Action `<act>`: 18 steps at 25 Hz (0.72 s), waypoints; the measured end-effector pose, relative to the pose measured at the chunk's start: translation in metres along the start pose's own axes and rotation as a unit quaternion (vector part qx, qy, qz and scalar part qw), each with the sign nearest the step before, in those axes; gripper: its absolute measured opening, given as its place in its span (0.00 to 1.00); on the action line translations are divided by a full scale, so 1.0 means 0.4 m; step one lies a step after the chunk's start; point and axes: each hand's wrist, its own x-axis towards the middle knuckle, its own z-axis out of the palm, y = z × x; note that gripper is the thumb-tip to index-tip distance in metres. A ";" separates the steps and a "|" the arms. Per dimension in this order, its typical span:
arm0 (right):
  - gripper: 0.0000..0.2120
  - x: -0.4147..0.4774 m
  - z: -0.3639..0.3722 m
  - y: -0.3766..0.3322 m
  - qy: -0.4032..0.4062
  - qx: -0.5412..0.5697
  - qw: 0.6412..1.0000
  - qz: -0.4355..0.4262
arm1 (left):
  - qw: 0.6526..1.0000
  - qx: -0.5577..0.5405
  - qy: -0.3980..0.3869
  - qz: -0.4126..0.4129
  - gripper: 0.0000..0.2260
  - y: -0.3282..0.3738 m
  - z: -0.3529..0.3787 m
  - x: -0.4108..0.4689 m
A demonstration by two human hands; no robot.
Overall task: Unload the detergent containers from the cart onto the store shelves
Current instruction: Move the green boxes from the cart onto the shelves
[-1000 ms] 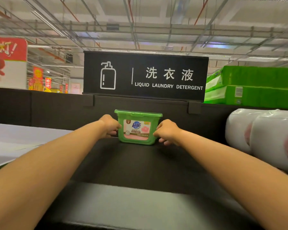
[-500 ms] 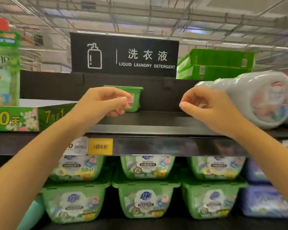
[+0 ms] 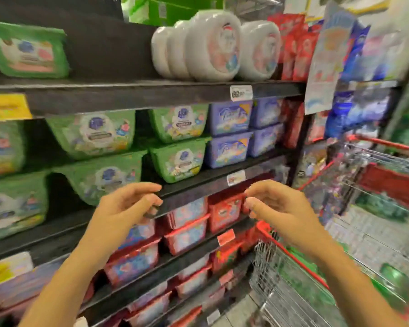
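Note:
A green detergent tub [image 3: 28,51] with a pink and white label stands alone at the left of the top shelf [image 3: 132,90]. My left hand [image 3: 125,204] and my right hand [image 3: 276,204] hang in front of the lower shelves, fingers loosely curled, holding nothing. A wire shopping cart [image 3: 340,232] with red trim stands at the right, below and beyond my right hand; blurred green packs lie inside it.
White round detergent tubs [image 3: 213,46] fill the right of the top shelf. Green tubs [image 3: 99,135] and purple tubs [image 3: 229,133] crowd the second shelf, red tubs [image 3: 187,232] the lower ones. Red and blue pouches [image 3: 340,57] hang at the far right.
Both hands let go of the green tub on the top shelf and dropped down, empty. The view swung down and right, bringing the lower shelves and the cart into sight.

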 end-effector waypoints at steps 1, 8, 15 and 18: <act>0.07 -0.058 -0.018 0.031 0.007 0.004 0.999 0.032 | 1.000 -0.013 -0.015 -0.020 0.09 -0.040 0.046 -0.021; 0.06 -0.434 -0.177 0.203 0.147 0.034 0.964 0.221 | 0.978 -0.033 -0.164 -0.122 0.10 -0.187 0.395 -0.151; 0.08 -0.668 -0.444 0.291 0.223 0.051 0.920 0.318 | 0.947 -0.044 -0.243 -0.207 0.10 -0.220 0.793 -0.296; 0.08 -0.717 -0.574 0.321 0.223 0.048 0.915 0.334 | 0.943 -0.049 -0.240 -0.226 0.10 -0.213 0.945 -0.344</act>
